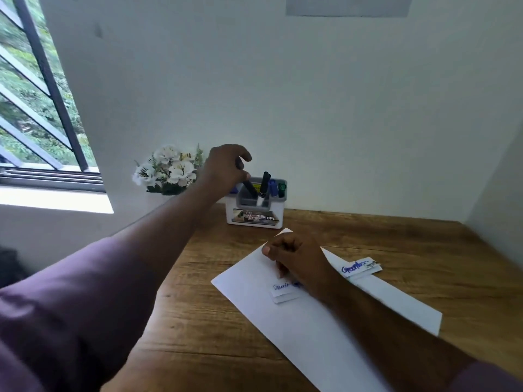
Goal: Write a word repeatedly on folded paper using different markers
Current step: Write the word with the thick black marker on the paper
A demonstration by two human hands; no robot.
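Note:
My left hand (pixel 226 168) reaches over the white and grey marker holder (pixel 256 216) at the back of the desk. It grips a black marker (pixel 249 186) whose lower end is in the holder. More markers stand there: black (pixel 265 183), blue (pixel 272 187) and green (pixel 282 189). My right hand (pixel 297 261) rests with curled fingers on a large white sheet (pixel 297 332). A small folded paper (pixel 283 291) with blue writing lies just below its fingers. Whether it holds anything is hidden. Another folded paper (pixel 359 267) with blue writing lies to the right.
A bunch of white flowers (pixel 169 169) sits to the left of the holder, against the wall. The wooden desk (pixel 424 250) meets white walls at the back and right. A barred window (pixel 36 108) is on the left.

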